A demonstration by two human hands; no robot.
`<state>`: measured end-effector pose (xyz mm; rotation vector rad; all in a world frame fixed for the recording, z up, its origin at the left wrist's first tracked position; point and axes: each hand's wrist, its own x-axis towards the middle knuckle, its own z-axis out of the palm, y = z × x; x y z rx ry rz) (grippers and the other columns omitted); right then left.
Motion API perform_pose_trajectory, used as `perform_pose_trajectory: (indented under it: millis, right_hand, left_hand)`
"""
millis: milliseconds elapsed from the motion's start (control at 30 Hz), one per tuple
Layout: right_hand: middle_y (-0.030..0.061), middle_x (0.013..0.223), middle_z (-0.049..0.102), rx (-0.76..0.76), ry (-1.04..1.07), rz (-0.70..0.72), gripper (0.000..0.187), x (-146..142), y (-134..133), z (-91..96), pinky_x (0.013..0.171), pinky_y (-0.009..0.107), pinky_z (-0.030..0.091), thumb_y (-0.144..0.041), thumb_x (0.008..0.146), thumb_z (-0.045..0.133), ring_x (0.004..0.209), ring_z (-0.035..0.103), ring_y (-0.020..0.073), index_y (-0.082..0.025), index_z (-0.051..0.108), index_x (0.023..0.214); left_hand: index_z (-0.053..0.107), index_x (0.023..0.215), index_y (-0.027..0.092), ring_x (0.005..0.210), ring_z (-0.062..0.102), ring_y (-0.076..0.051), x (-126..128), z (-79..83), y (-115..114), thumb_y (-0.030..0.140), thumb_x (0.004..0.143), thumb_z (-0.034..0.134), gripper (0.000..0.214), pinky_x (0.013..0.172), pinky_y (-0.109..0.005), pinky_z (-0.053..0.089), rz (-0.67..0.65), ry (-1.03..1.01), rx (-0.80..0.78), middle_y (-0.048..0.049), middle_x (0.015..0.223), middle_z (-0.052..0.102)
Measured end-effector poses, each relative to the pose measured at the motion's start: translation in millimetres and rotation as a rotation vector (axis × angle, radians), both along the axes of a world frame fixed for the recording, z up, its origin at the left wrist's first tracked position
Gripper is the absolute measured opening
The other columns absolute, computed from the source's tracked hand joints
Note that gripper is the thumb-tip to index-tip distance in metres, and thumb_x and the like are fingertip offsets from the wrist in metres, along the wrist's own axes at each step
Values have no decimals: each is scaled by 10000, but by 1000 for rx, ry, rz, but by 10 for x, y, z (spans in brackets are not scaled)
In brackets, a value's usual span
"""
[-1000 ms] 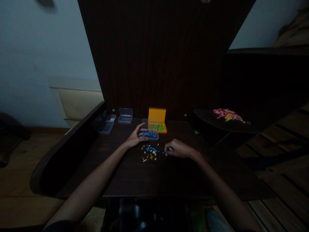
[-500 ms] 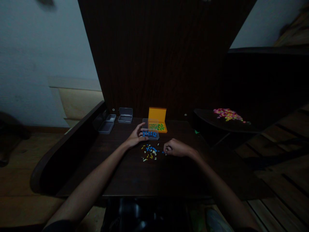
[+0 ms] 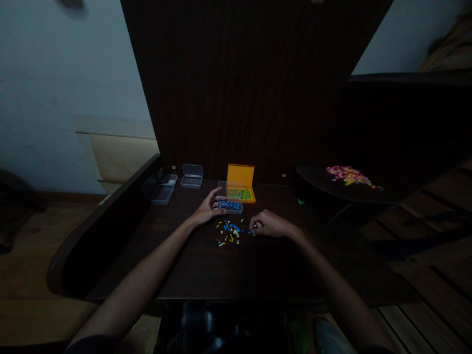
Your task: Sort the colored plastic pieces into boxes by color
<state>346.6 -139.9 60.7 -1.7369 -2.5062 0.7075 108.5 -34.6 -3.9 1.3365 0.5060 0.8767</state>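
A small clear plastic box (image 3: 230,205) with blue pieces in it sits on the dark wooden table (image 3: 206,265). My left hand (image 3: 207,209) rests against its left side, thumb and fingers around the edge. In front of the box lies a scatter of small blue, yellow and white pieces (image 3: 229,232). My right hand (image 3: 268,224) lies curled at the right edge of that scatter, fingertips pinched together on a tiny piece I cannot make out. Behind the clear box stands an open orange case (image 3: 240,182) with green pieces inside.
Two open clear boxes (image 3: 191,176) (image 3: 162,191) lie at the table's back left, by a dark curved rail (image 3: 99,221). A dark wood panel rises behind the table. To the right, a dark round surface (image 3: 332,189) carries a heap of pink and yellow pieces (image 3: 348,174).
My right hand has slid a little up and to the left, towards the scattered pieces. The left hand and the boxes have stayed in place.
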Motion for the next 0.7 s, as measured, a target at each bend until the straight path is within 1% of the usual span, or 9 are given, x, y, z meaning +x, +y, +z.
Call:
perform_pose_trajectory:
  millis: [67,167,300,533,700]
  right_hand:
    - [6,742,670,-1,10,5,169,9,-12,15,588,206,351,-238,785,618,640,556,116,-187,724,906]
    - [11,745,680,7,14,8,164,-16,-25,40,593,206,353,-202,794,589,642,559,114,-177,729,875]
    - [12,758,688,46,-47,-14,160,-70,-18,40,574,205,336,-166,787,579,650,564,117,-190,724,851]
    - [10,775,699,63,-63,-47,160,-92,-9,24,581,207,343,-180,788,590,667,584,123,-210,726,868]
    - [5,738,685,54,-38,-45,149,-64,0,-16,564,213,343,-210,784,602,637,574,122,-207,726,867]
  left_hand:
    - [342,1391,251,991,625,-186,1,-1,2,134,617,801,907,941,-412,478,-1,3,-3,-96,1187,574]
    - [334,1391,245,983,624,-180,4,2,2,128,615,798,912,937,-407,480,6,16,-8,-95,1191,571]
    - [327,1393,243,997,620,-183,4,14,-6,117,619,790,911,949,-413,472,3,16,-10,-92,1192,570]
    - [346,1392,252,977,628,-180,-4,7,-9,128,625,789,894,941,-410,475,-2,6,14,-89,1177,582]
    - [349,1394,256,972,629,-182,-1,-4,2,130,620,794,902,930,-406,482,0,5,13,-91,1172,583]
